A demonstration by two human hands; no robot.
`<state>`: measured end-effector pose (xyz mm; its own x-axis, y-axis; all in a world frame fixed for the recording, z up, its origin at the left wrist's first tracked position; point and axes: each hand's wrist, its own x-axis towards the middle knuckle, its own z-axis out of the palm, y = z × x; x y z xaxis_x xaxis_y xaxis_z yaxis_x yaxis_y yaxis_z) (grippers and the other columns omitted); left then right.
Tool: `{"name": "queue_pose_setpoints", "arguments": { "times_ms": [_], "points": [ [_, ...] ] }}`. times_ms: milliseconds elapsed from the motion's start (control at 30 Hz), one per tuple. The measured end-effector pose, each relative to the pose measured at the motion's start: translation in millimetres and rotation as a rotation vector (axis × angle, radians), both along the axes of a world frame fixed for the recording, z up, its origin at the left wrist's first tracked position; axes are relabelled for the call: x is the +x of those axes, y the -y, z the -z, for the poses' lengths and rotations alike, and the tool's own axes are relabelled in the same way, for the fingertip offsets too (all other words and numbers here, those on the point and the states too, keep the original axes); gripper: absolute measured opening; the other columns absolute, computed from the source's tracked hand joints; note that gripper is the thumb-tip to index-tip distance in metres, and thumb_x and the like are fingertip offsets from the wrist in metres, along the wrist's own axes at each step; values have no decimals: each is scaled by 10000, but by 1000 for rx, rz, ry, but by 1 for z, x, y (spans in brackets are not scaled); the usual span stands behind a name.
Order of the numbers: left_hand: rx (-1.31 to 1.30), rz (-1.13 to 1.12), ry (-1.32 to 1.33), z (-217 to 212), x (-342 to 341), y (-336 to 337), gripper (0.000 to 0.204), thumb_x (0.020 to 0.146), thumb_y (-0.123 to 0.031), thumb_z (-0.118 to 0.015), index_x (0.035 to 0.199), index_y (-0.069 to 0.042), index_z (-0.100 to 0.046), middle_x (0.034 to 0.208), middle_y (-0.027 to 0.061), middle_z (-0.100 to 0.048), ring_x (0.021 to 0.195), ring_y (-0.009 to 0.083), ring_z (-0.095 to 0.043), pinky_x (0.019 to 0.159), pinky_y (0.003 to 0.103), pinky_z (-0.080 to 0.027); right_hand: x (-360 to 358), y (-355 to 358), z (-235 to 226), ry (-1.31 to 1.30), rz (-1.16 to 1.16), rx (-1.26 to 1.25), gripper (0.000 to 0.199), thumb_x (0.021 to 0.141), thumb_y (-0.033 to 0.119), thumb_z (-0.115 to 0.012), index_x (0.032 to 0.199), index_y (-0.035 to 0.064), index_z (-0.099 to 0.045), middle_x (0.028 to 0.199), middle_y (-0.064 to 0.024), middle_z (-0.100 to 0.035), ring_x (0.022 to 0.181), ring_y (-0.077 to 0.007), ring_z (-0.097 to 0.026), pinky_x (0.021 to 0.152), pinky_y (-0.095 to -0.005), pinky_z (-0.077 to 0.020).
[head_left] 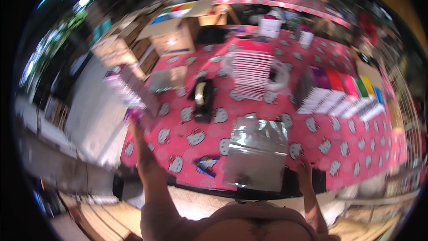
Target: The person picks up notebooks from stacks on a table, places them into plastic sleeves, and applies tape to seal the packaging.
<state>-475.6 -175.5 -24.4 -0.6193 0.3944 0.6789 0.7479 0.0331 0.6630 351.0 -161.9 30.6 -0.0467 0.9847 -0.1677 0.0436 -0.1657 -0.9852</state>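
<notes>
My left hand [134,118] reaches to the table's left edge and touches the near end of a stack of purple-covered books [127,87]. Blur smears its fingers, so its grip is unclear. Over the front edge of the table, my right hand [304,172] hovers with fingers loosely apart and nothing seen in them. Just left of it lies a pile of clear plastic sleeves [256,163], shiny across the upper part. A small blue and black tool [206,165], its kind blurred, rests left of the sleeves. Behind that stands a black tape dispenser [203,102] with a roll of tape.
The pink patterned tablecloth [196,137] carries a tall stack of red-covered books [253,69] in the middle. Rows of books in several colours [341,91] stand at right. Open cardboard boxes [171,35] sit at the far left. Another table [276,2] stands behind.
</notes>
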Motion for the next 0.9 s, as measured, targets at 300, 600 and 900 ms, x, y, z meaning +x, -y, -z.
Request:
{"name": "queue_pose_setpoints", "arguments": {
  "times_ms": [300,600,900],
  "points": [
    [142,-582,41,-96,118,-24,597,1005,-495,-525,1320,9,-584,1191,272,-647,1064,439,-631,920,554,-487,171,-100,-70,760,226,632,438,877,154,-703,1275,46,-557,1261,-205,-567,1156,-408,-563,989,-488,-458],
    [15,1119,-553,-213,825,-191,607,847,-265,-750,1394,-88,-555,1496,233,-432,1261,416,-528,1040,476,-457,400,-268,-113,1341,547,448,833,833,126,-707,1559,183,-302,1630,-131,-249,1482,-370,-272,1134,-550,-356],
    [1,871,-738,-200,1100,-357,444,876,-197,-633,1274,-3,-589,1296,229,-576,1220,388,-545,1039,535,-427,503,-293,-129,1364,405,901,354,870,74,-631,1213,148,-685,1170,-62,-621,1077,-282,-608,899,-448,-481]
  ]
}}
